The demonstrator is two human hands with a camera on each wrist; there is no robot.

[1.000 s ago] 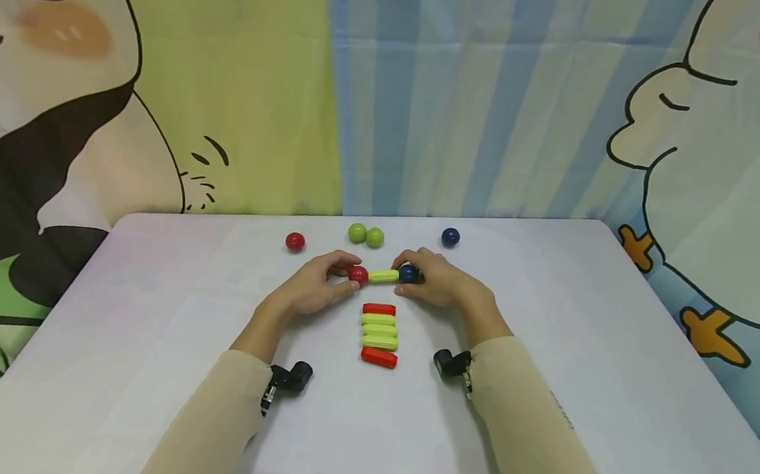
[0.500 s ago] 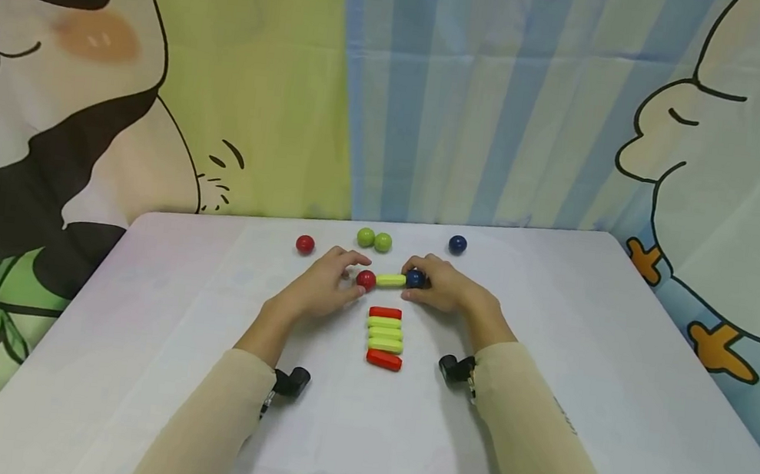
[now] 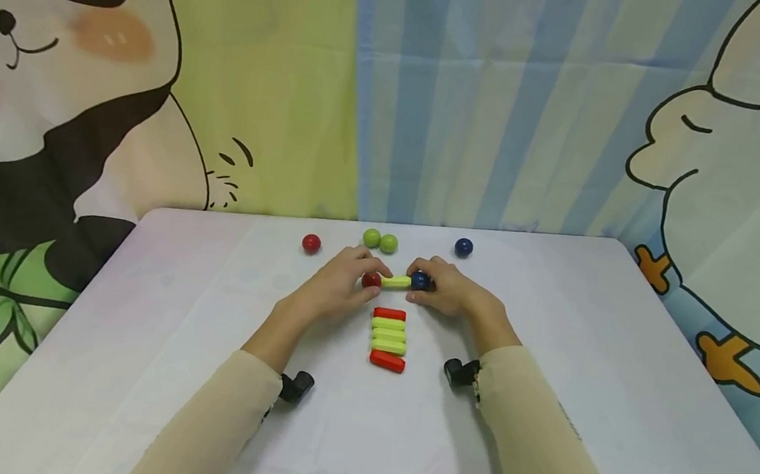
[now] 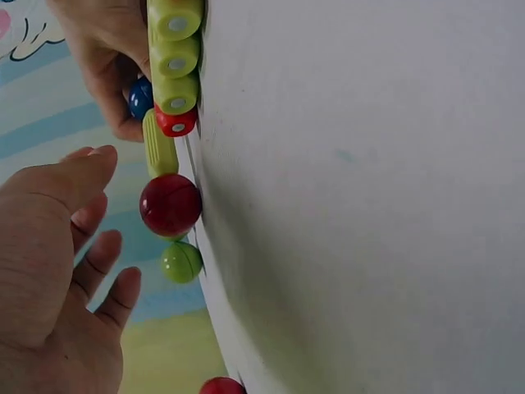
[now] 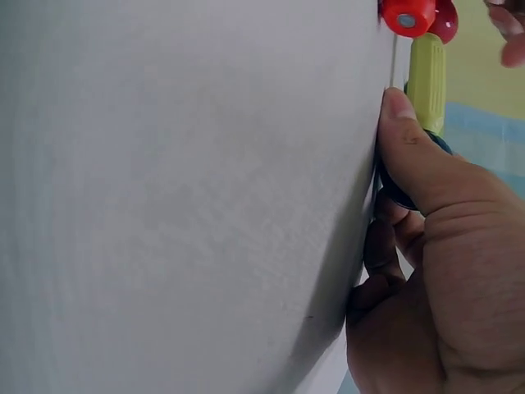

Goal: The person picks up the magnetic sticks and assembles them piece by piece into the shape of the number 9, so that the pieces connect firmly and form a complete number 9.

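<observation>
A yellow-green magnetic rod [image 3: 396, 282] lies between a red ball [image 3: 371, 280] and a dark blue ball [image 3: 420, 281], joined in one row. My right hand [image 3: 443, 286] pinches the blue ball, thumb on the near side and fingers beyond it. Around the red ball, my left hand [image 3: 340, 283] spreads its thumb and fingers. In the left wrist view a gap shows between that hand [image 4: 61, 271] and the red ball [image 4: 170, 203]. Closer to me lies a stack of rods, yellow-green ones [image 3: 388, 335] between a red rod [image 3: 390, 314] and another red rod [image 3: 387, 361].
Along the back of the white table [image 3: 199, 372] sit a loose red ball [image 3: 311, 244], two green balls [image 3: 371, 238] side by side, and a dark blue ball [image 3: 464, 247]. A cartoon-printed curtain [image 3: 464, 99] rises behind the table edge.
My left hand's fingers have loosened from the red ball and reached slightly forward over it. My right hand keeps its hold on the blue ball. The head view has shifted slightly.
</observation>
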